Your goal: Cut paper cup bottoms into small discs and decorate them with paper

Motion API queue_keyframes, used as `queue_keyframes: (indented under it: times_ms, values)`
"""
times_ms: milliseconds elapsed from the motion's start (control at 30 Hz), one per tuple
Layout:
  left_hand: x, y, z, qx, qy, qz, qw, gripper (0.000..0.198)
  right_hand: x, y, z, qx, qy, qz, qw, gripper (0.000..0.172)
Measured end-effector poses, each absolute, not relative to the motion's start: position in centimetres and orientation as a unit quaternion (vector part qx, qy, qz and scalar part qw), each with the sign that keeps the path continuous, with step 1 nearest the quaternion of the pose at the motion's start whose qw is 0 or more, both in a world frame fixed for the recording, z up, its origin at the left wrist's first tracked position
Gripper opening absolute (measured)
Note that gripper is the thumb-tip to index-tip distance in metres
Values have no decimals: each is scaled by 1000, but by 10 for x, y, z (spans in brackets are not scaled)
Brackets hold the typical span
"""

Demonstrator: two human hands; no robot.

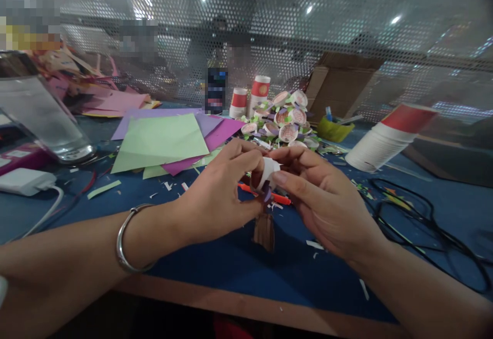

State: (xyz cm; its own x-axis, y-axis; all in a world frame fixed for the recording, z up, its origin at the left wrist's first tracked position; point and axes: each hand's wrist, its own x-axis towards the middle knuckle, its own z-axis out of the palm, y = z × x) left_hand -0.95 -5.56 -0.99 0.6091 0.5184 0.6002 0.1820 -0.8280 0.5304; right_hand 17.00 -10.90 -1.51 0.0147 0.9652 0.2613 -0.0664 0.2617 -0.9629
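Note:
My left hand (217,192), with a silver bangle on the wrist, pinches a small white cut-down paper cup (268,169) from the left. From the other side, my right hand (329,200) grips the same cup with thumb and fingers. A bit of purple paper (267,193) shows at the cup's lower edge; the fingers hide much of the rest. Beneath the hands lie an orange-red pen-like stick (283,199) and a brown object (264,232) whose kind I cannot make out. Beyond them rises a heap of small cup pieces (288,118) trimmed with purple and green paper.
Green paper sheets (162,141) lie over purple ones at left, near a glass of water (50,113) and a white adapter (26,181). Stacked paper cups (389,138), a black cable (423,226) and a yellow-green container (335,129) are at right. Paper scraps litter the blue tabletop.

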Motion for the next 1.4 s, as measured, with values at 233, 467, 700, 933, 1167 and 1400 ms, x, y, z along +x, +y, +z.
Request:
queue_keyframes:
  times_ms: [233,467,700,933,1167,1400]
  values:
    - [-9,-53,-10,862,205,413,208,20,169,-110,-12,-408,-519,462,593,27]
    - [-13,-55,-8,862,193,393,257,19,172,-112,-10,-404,-508,464,602,23]
    - [-13,-53,-7,819,193,410,352,17,172,-110,-12,-389,-525,467,596,20]
    - [-9,-52,-9,808,167,445,349,17,172,-114,-12,-368,-561,430,604,15]
    - [-8,-52,-11,830,142,455,289,16,172,-115,-13,-381,-573,391,611,12]
    - [-10,-55,-8,842,136,450,266,12,171,-120,-10,-366,-587,410,595,14]
